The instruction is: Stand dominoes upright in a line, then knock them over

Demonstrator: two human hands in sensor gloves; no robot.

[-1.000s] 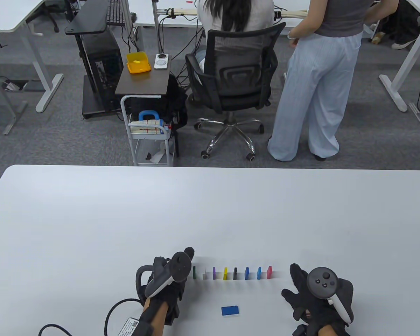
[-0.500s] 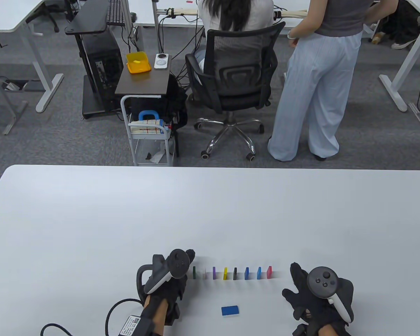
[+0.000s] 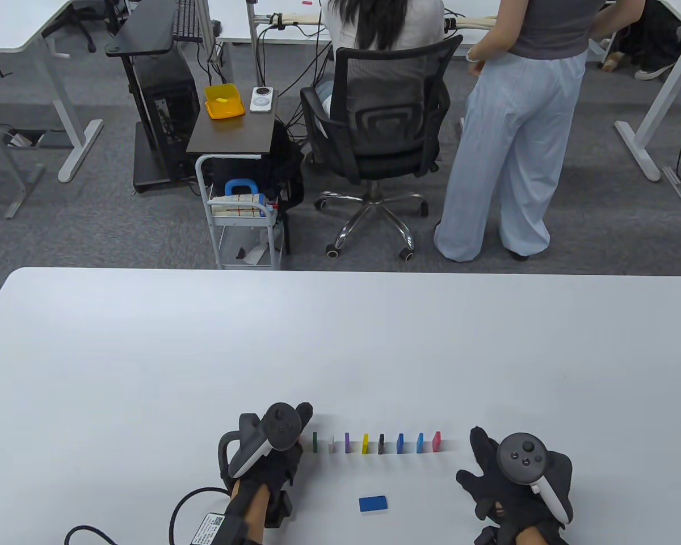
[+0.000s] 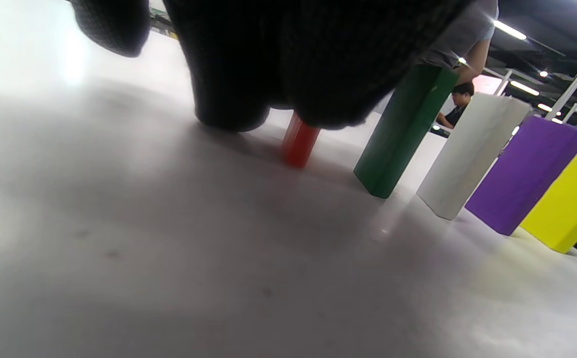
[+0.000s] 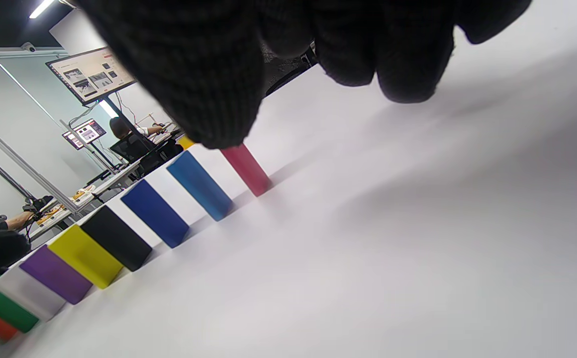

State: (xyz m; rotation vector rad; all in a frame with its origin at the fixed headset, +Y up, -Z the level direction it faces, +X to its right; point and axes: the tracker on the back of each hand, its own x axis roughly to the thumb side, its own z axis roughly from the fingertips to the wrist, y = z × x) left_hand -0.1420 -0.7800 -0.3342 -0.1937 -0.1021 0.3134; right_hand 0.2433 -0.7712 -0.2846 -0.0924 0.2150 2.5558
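Table view: found the green domino (image 3: 315,443) upright, with seven more standing in a row to its right, ending at the pink domino (image 3: 436,441). Spotted a blue domino (image 3: 373,503) lying flat, right of the green domino and nearer the person, presumably awaiting its turn. Located the left hand (image 3: 269,454) just left of the green domino. Located the right hand (image 3: 513,482) well to its right, fingers spread loose on the table (image 3: 340,340) and holding nothing, probably parked clear of the row.

Left wrist view: showed a red domino (image 4: 299,141) upright just left of the green domino, base on the table. Hid its top under curled fingers (image 4: 248,74), apparently pinching it steady at matching spacing.

Right wrist view: showed even gaps rightward from the green domino, and slack fingertips (image 5: 408,74) touching no domino.
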